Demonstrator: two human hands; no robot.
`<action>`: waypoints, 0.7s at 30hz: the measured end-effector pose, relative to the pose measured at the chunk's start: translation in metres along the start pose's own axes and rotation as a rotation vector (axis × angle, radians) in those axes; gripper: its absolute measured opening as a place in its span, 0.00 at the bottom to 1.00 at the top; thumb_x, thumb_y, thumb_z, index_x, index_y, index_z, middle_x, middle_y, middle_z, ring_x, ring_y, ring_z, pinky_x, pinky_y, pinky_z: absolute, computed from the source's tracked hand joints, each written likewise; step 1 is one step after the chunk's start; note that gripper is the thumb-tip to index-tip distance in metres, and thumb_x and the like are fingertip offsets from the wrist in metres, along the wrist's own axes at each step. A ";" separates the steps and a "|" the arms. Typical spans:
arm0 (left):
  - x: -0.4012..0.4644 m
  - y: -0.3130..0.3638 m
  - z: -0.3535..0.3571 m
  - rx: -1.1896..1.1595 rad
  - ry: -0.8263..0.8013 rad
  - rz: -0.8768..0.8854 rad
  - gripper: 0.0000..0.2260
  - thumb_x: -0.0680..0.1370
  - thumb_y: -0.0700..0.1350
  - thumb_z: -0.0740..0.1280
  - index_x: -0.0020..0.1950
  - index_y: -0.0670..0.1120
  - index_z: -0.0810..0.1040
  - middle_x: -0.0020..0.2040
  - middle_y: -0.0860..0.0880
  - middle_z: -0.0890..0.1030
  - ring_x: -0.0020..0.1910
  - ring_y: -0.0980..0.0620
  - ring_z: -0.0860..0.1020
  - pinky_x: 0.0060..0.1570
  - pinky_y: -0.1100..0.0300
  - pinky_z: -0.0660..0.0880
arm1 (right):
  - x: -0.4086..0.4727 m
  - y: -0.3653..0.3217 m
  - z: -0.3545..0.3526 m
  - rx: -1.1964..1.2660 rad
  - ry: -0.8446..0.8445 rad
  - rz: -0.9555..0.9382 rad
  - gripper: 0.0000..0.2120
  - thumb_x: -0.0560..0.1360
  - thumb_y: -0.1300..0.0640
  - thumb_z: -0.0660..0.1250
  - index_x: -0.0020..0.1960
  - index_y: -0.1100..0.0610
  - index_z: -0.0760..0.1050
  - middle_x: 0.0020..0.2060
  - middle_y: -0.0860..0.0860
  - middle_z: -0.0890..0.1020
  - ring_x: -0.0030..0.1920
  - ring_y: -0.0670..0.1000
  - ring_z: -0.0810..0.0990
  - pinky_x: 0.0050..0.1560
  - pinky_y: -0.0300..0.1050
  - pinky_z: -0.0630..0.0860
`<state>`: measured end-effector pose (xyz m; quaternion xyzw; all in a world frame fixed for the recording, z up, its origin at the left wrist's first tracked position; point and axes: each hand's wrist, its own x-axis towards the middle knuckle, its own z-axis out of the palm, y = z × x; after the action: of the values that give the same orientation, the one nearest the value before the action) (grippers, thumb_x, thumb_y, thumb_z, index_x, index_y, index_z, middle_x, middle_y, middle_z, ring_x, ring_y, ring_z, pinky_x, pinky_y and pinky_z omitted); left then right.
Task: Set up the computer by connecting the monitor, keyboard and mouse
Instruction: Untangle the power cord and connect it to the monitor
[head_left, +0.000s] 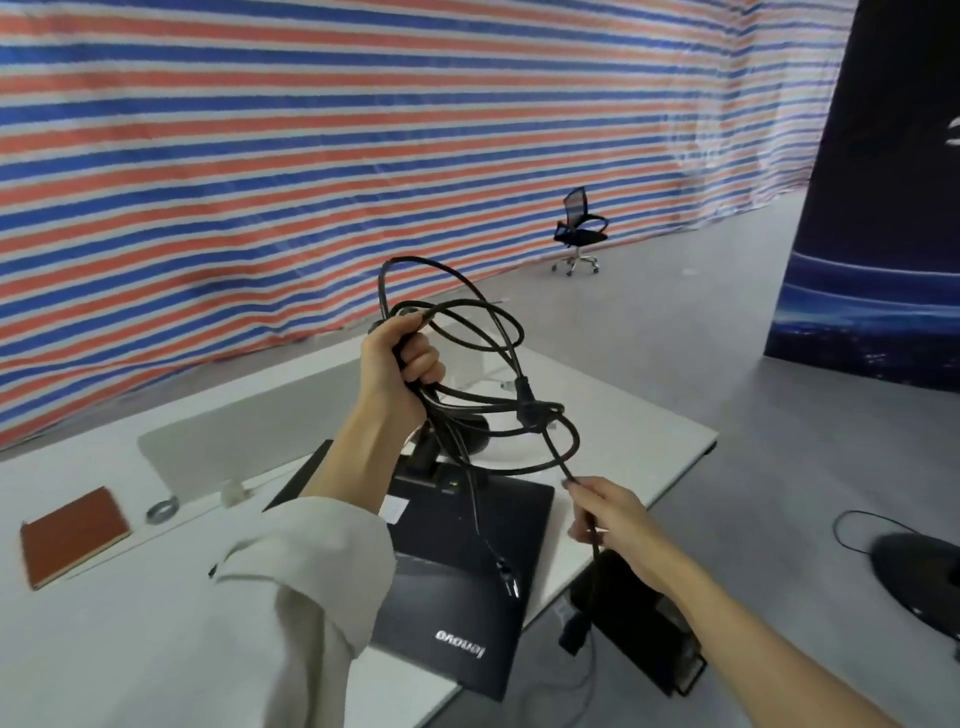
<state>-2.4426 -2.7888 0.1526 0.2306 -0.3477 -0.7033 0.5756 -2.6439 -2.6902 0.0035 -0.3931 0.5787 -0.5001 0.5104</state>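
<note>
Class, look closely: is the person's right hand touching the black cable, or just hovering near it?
Touching. The head view shows the right hand pinching a strand of the black cable, which runs through its fingers, while the left hand grips the coiled loops.

Background is a big striped tarp (363, 156), red, blue and white, hanging like a wall all along the far side. A black mesh office chair (579, 231) on casters sits alone on the grey floor (727, 338) in front of it. To the right there's a dark blue banner (883, 208) with a glowing horizon print. On the white table (130, 623), a brown notebook (75, 535) lies near the left edge, with a small roll of tape (162, 508) just beside it.
</note>
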 end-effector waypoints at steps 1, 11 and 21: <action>0.012 -0.006 0.007 -0.012 0.001 0.004 0.13 0.76 0.39 0.58 0.33 0.48 0.62 0.21 0.55 0.58 0.17 0.58 0.55 0.19 0.66 0.53 | 0.011 0.001 -0.011 -0.029 0.054 -0.017 0.06 0.78 0.59 0.62 0.53 0.58 0.76 0.32 0.52 0.73 0.35 0.50 0.75 0.46 0.46 0.78; 0.173 -0.084 0.041 -0.179 -0.012 -0.050 0.13 0.75 0.41 0.58 0.33 0.50 0.60 0.19 0.55 0.57 0.17 0.58 0.55 0.19 0.66 0.53 | 0.167 -0.007 -0.104 -0.052 0.302 -0.036 0.11 0.77 0.68 0.57 0.49 0.60 0.77 0.35 0.54 0.77 0.34 0.50 0.74 0.38 0.41 0.70; 0.325 -0.157 0.067 -0.348 0.100 -0.149 0.12 0.74 0.42 0.58 0.31 0.48 0.61 0.20 0.55 0.59 0.17 0.57 0.57 0.21 0.66 0.55 | 0.298 -0.030 -0.182 -0.103 0.281 0.062 0.09 0.76 0.65 0.59 0.50 0.54 0.75 0.43 0.51 0.79 0.44 0.50 0.77 0.43 0.40 0.70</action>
<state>-2.6685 -3.0737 0.1024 0.1875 -0.1737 -0.7812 0.5696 -2.8751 -2.9513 -0.0296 -0.3271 0.6811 -0.5038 0.4187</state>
